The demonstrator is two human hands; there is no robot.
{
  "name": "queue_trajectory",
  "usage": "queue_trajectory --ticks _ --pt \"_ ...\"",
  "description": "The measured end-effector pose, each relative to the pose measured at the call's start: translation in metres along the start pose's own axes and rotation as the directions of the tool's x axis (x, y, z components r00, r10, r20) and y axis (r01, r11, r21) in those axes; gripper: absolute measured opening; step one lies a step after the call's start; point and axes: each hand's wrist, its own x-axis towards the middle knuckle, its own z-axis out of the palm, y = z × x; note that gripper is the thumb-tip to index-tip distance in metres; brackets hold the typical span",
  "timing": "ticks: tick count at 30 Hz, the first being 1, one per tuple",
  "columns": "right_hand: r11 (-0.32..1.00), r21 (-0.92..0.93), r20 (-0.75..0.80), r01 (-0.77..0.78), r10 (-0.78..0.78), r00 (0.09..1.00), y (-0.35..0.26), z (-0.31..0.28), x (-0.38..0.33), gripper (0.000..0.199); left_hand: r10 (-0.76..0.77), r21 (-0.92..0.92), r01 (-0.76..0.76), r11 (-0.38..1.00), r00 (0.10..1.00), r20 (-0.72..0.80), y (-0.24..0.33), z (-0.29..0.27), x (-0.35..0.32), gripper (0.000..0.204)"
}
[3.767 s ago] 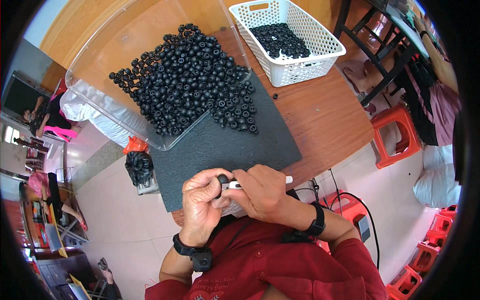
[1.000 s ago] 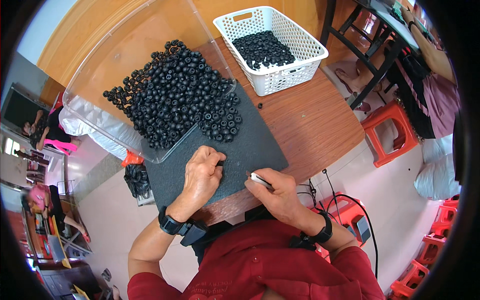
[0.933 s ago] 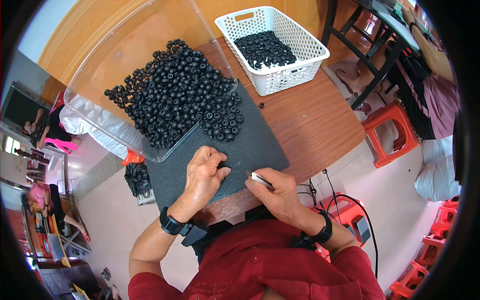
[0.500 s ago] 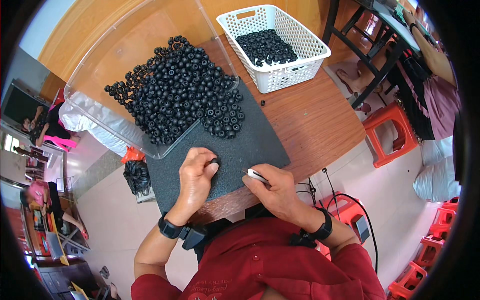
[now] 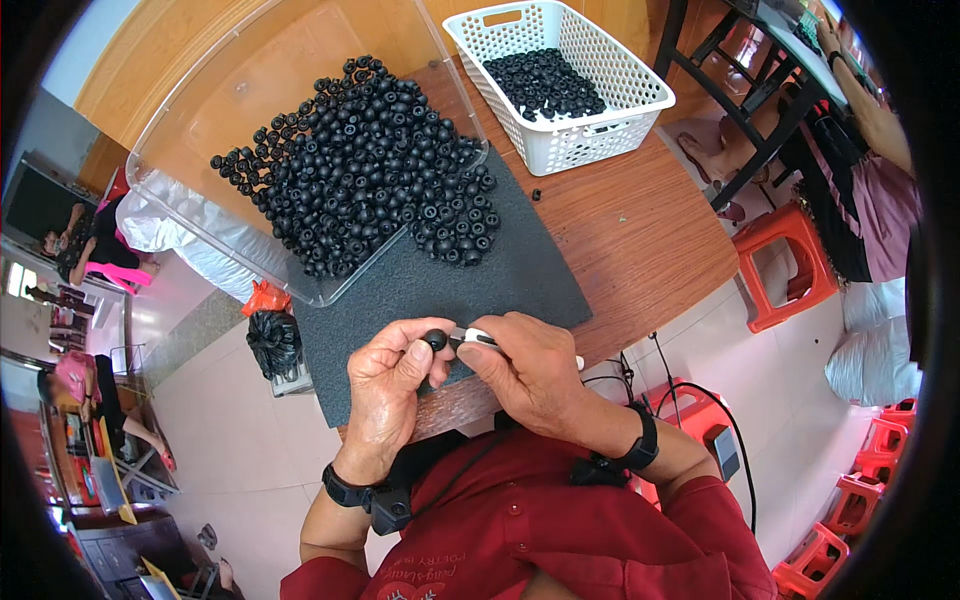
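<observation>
Pinched between the thumb and fingers of my left hand (image 5: pixel 383 372) is a small round black part (image 5: pixel 435 339) with a hole in it. My right hand (image 5: pixel 535 372) is closed around a white-handled knife (image 5: pixel 478 337). The knife's short blade meets the black part or lies right beside it; exact contact cannot be made out. Both hands are over the near edge of a dark textured mat (image 5: pixel 530 255). Beyond them, a heap of similar black parts (image 5: pixel 360 185) spills from a tipped clear plastic bin (image 5: pixel 345 285) onto the mat.
A white perforated basket (image 5: pixel 570 150) with small black pieces stands at the back of the wooden table (image 5: pixel 650 220). One loose black piece (image 5: pixel 537 194) lies near it. A red stool (image 5: pixel 785 265) and another person's arm (image 5: pixel 870 115) are to the right. A black bag (image 5: pixel 273 342) hangs left.
My hands have come together: the right moved left with the knife, bringing its blade to the black part. My left hand turned, showing the part more fully. The view shifted slightly.
</observation>
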Motion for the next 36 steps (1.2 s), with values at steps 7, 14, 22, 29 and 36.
queue_trajectory --ticks 7,14,22,29,36 --pt "0.997 -0.065 0.024 0.033 -0.032 0.999 0.001 0.006 -0.002 0.019 0.089 0.05 -0.089 0.995 0.996 -0.008 -0.002 0.003 -0.006 0.028" --pt "0.991 -0.118 0.003 0.059 -0.059 0.998 -0.001 0.009 -0.003 0.019 0.116 0.07 -0.116 0.991 0.993 -0.005 -0.005 0.003 -0.008 0.028" --pt "0.985 -0.142 -0.026 0.098 -0.103 0.994 -0.001 0.012 -0.005 0.022 0.112 0.048 -0.11 0.993 0.992 -0.051 -0.007 0.008 -0.012 0.028" --pt "0.941 -0.273 -0.055 0.199 -0.222 0.974 -0.001 0.014 -0.005 0.029 0.118 0.078 -0.109 0.991 0.985 -0.127 -0.005 0.016 -0.016 0.025" --pt "0.872 -0.386 -0.025 0.301 -0.336 0.942 -0.001 0.019 -0.007 0.029 0.137 0.082 -0.124 0.989 0.975 -0.177 -0.011 0.016 -0.017 0.025"
